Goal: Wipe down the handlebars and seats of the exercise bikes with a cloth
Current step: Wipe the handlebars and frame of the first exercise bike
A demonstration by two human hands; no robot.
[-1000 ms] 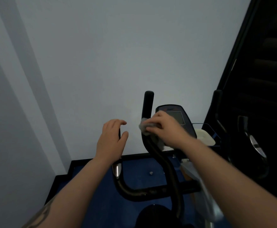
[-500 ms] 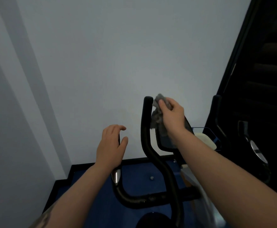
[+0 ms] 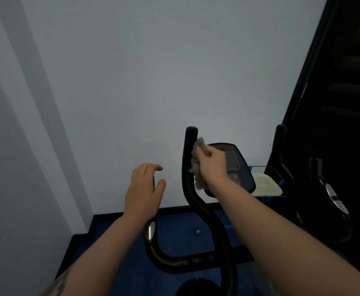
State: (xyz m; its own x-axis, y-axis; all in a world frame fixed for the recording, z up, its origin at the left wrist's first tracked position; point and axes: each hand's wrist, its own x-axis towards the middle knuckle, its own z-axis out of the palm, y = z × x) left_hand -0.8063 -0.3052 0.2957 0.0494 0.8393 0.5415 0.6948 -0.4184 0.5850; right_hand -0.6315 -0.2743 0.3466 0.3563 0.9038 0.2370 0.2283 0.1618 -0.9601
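Observation:
A black exercise bike handlebar [image 3: 198,212] curves up in front of me, its right upright ending in a rounded tip. My right hand [image 3: 214,165] grips a grey cloth [image 3: 198,165] and presses it against the right side of that upright, just below the tip. My left hand [image 3: 142,189] curls loosely around the top of the left upright, which it mostly hides; a silver sensor plate [image 3: 150,230] shows below my wrist. The bike's console [image 3: 232,165] sits behind my right hand. The seat is not in view.
A pale wall fills the view ahead and to the left. Blue flooring [image 3: 174,229] lies below the bars. To the right stand a second dark machine [image 3: 324,199] and a blue basket [image 3: 268,182] holding something white.
My right hand with the cloth went up from the middle of the right upright to near its tip, then came down a little. My left hand has stayed in place.

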